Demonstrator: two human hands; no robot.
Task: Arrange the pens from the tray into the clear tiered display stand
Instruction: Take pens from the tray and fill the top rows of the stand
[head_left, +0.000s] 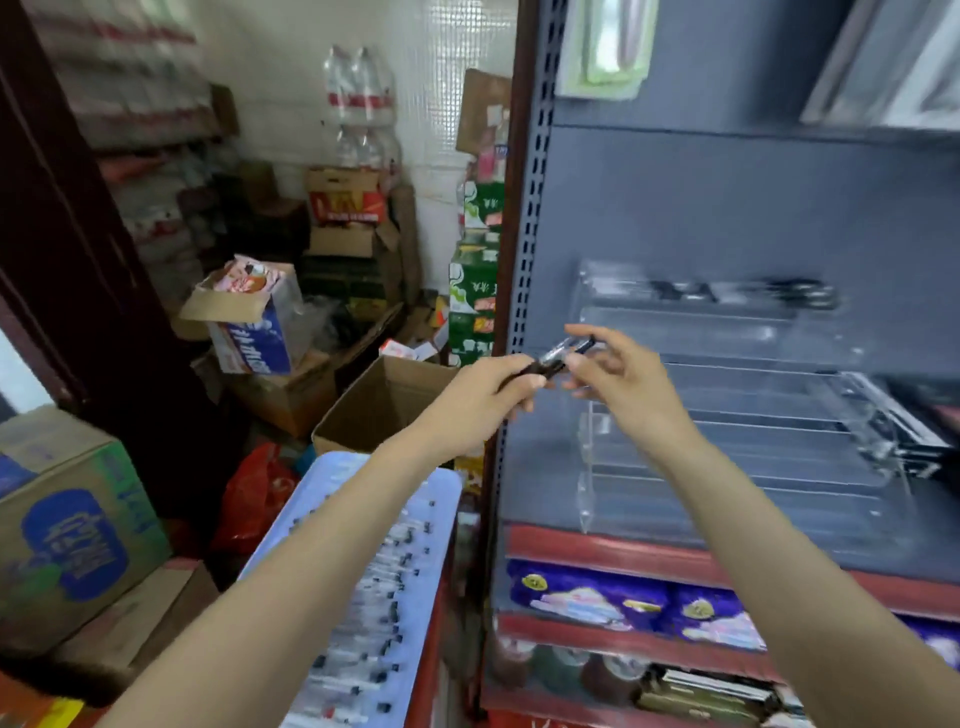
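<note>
Nearest, low in the middle: pale blue tray (291, 540), filled with rows of clear pens with black caps (384, 618), partly hidden under the left forearm. Left of it, cardboard boxes with blue print (78, 540) and a red plastic bag (249, 499).

Farther up, at mid-height: both hands raised together, sharing a pen (563, 354) with a clear barrel and dark ends. Left hand (488, 400) curled round the pen's lower left end, fingers wrapped tight. Right hand (613, 379) pinching the upper right end between thumb and forefinger, other fingers loosely spread. Pen tilted, rising toward the right, well above the tray and just left of the stand's front.

Beyond the hands, to the right: clear tiered display stand (727, 415) on a grey shelf (727, 208) with a red front edge, a few dark pens lying in the top tier (748, 293), lower tiers blurred. Below the shelf, purple packets (623, 597).

Far left: open brown carton (379, 405), stacked boxes and bottled water (358, 93) against a white wall.
</note>
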